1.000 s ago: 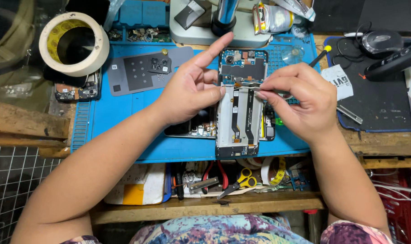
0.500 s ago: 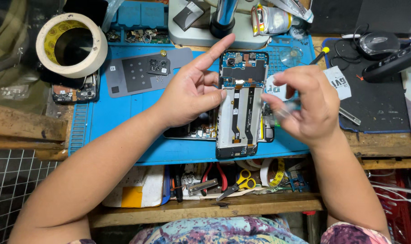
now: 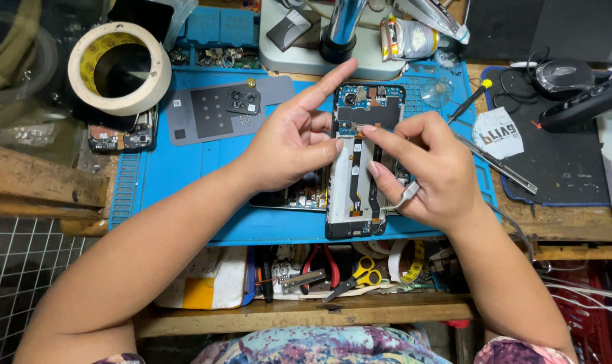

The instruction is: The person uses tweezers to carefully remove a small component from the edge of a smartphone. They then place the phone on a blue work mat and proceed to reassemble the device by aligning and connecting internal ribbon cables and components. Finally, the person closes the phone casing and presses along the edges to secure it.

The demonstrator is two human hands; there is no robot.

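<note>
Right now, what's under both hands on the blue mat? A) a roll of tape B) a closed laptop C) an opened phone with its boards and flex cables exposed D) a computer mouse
C: the left hand and right hand both rest on the opened phone lying on the blue mat; the tape roll and mouse sit apart, untouched.

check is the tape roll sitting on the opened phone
No, the tape roll lies at the far left corner of the blue mat, well apart from the opened phone.
</note>
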